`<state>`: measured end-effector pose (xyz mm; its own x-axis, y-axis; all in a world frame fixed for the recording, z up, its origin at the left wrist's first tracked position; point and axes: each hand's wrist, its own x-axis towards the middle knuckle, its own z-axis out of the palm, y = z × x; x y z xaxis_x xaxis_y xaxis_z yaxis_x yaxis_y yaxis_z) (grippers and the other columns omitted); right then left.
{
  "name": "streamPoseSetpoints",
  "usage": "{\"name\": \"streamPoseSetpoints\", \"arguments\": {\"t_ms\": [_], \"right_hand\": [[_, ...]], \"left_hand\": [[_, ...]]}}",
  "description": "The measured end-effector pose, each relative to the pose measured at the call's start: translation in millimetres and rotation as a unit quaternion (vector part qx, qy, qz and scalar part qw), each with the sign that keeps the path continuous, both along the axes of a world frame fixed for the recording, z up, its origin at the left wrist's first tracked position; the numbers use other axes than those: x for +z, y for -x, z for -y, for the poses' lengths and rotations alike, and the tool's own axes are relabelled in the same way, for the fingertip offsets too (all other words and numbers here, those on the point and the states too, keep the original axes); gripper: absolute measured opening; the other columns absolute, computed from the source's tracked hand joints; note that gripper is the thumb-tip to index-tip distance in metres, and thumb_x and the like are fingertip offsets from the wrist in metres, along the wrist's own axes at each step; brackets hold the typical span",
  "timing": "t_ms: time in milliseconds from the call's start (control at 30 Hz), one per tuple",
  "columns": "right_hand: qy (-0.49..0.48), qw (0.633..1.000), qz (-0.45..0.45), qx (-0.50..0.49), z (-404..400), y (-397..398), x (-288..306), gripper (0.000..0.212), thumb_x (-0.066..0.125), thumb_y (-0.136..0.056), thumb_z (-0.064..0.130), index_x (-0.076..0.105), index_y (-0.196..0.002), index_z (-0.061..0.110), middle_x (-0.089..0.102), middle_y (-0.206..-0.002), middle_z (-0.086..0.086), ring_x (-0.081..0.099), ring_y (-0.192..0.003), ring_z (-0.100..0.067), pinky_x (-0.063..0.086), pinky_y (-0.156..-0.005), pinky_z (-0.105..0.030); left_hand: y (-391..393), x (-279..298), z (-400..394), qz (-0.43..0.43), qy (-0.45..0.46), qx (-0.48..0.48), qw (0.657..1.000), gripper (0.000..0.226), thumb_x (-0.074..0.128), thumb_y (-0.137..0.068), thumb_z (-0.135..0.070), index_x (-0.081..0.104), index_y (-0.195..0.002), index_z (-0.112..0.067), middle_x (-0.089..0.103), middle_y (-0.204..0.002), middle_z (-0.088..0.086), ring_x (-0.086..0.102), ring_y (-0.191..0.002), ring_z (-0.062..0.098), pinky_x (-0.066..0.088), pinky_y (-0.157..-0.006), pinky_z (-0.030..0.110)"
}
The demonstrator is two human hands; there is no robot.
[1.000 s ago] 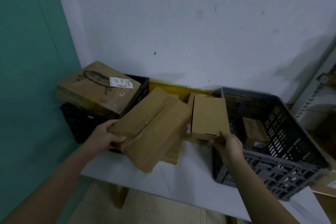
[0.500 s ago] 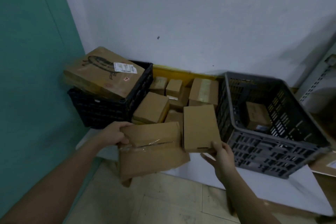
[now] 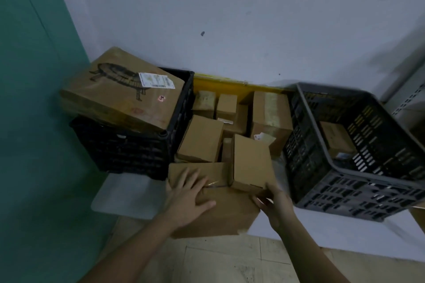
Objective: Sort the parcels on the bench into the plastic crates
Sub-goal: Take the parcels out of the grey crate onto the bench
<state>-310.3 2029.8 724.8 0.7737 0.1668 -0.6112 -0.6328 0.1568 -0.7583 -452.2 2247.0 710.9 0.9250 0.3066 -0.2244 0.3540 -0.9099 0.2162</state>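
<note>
A: Fingers first, quick. Left hand (image 3: 187,195): fingers straight and spread, palm flat on the big flat parcel (image 3: 220,211). Pressing, not gripping.

B: Why flat?

A: Looks like it's pinning it. That parcel hangs over the front edge of the bench (image 3: 128,193), so my guess is the palm stops it tipping off.

B: Right hand (image 3: 276,202)?

A: Fingers curled at the near bottom corner of the small box (image 3: 251,163), thumb side against its edge. Reads as a pinch on that corner (fingertips partly hidden under the box, so how far they reach I can't tell).

B: And the box sits where?

A: Near end resting on the big flat parcel, just beside the grey crate (image 3: 358,167), which probably explains which hand has it; that's the closer bin.

B: Other bin?

A: Black crate (image 3: 128,147) on the left, one large labelled parcel (image 3: 122,96) lying tilted across its rim, too wide to drop in flat, I'd say. Grey one has a single small parcel (image 3: 337,142) at the bottom.

B: Left to do?

A: Plenty. A heap of unsorted parcels (image 3: 230,124) lies between the two crates, against the wall.
</note>
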Motion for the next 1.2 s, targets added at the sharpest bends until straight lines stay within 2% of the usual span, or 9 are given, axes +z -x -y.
{"name": "streamPoseSetpoints", "arguments": {"t_ms": [233,433,567,700,800,900,967,1067,1200], "right_hand": [[-0.024,1.0,-0.011,0.002,-9,-5,-2,0.015,0.054,-0.101,0.016,0.058,-0.114,0.007,0.06,-0.105,-0.018,0.062,-0.1,-0.033,0.059,-0.067,-0.043],[-0.005,0.998,0.014,-0.057,4,-29,-4,0.025,0.056,-0.101,0.017,0.056,-0.123,0.005,0.059,-0.102,-0.018,0.06,-0.093,-0.031,0.053,-0.077,-0.044],[0.026,0.986,0.021,-0.164,24,-45,-22,0.038,0.059,-0.099,0.014,0.047,-0.134,0.007,0.055,-0.121,-0.021,0.06,-0.098,-0.033,0.054,-0.074,-0.041],[0.062,0.977,0.013,-0.203,33,-46,-49,0.036,0.06,-0.096,0.008,0.049,-0.131,0.01,0.056,-0.125,-0.022,0.06,-0.1,-0.038,0.055,-0.082,-0.043],[0.07,0.979,-0.015,-0.191,33,-51,-64,0.042,0.06,-0.097,0.009,0.05,-0.137,0.008,0.056,-0.129,-0.022,0.06,-0.103,-0.037,0.056,-0.091,-0.045],[0.067,0.988,0.004,-0.141,36,-62,-71,0.045,0.053,-0.1,0.005,0.046,-0.144,0.011,0.055,-0.131,-0.018,0.059,-0.097,-0.035,0.055,-0.09,-0.043],[0.191,0.978,0.073,-0.044,44,-67,-77,0.051,0.046,-0.099,0.002,0.042,-0.148,0.017,0.053,-0.136,-0.015,0.059,-0.09,-0.031,0.054,-0.084,-0.044],[0.391,0.893,0.173,0.142,62,-70,-92,0.056,0.043,-0.097,0.004,0.034,-0.151,0.013,0.03,-0.152,-0.02,0.045,-0.123,-0.041,0.043,-0.104,-0.047],[0.385,0.83,0.225,0.334,76,-64,-104,0.051,0.051,-0.098,0.007,0.038,-0.147,0.008,0.033,-0.152,-0.015,0.049,-0.125,-0.036,0.043,-0.097,-0.035]], "left_hand": [[-27,12,-8,0.018,-0.078,-0.048,0.996,0.08,-0.001,-0.085,-0.075,0.021,-0.154,-0.04,0.008,-0.166,-0.007,-0.006,-0.153,0.018,-0.006,-0.115,0.068],[-36,-4,36,-0.035,-0.039,-0.178,0.983,0.102,0.019,-0.073,-0.096,-0.013,-0.154,-0.043,-0.023,-0.163,-0.008,-0.029,-0.147,0.024,-0.019,-0.109,0.069],[-42,-10,26,-0.026,-0.048,-0.18,0.982,0.097,0.019,-0.074,-0.095,-0.01,-0.154,-0.047,-0.019,-0.164,-0.011,-0.023,-0.15,0.02,-0.017,-0.111,0.069],[-57,3,38,-0.005,-0.014,-0.107,0.994,0.082,0.009,-0.08,-0.085,0.021,-0.151,-0.045,0.017,-0.161,-0.007,0.012,-0.148,0.023,-0.006,-0.116,0.066],[-76,7,57,-0.005,-0.015,-0.052,0.998,0.075,0.017,-0.087,-0.08,0.016,-0.153,-0.044,0.013,-0.162,-0.003,0.007,-0.15,0.027,-0.004,-0.117,0.067],[-80,0,65,0.008,-0.021,-0.024,0.999,0.07,0.021,-0.091,-0.075,0.013,-0.154,-0.045,0.01,-0.164,-0.003,0.002,-0.151,0.027,-0.007,-0.117,0.066],[-79,-4,63,0.02,-0.023,-0.027,0.999,0.069,0.017,-0.09,-0.075,0.014,-0.153,-0.046,0.014,-0.162,-0.004,0.005,-0.15,0.027,-0.003,-0.117,0.066],[-76,-6,63,0.025,-0.035,-0.03,0.999,0.075,0.006,-0.085,-0.079,0.016,-0.152,-0.047,0.018,-0.16,-0.006,0.009,-0.148,0.025,0.003,-0.117,0.065],[-79,-3,69,0.024,-0.064,-0.035,0.997,0.07,0.006,-0.089,-0.071,0.019,-0.152,-0.044,0.019,-0.16,-0.007,0.01,-0.149,0.021,0.005,-0.118,0.064]]}}
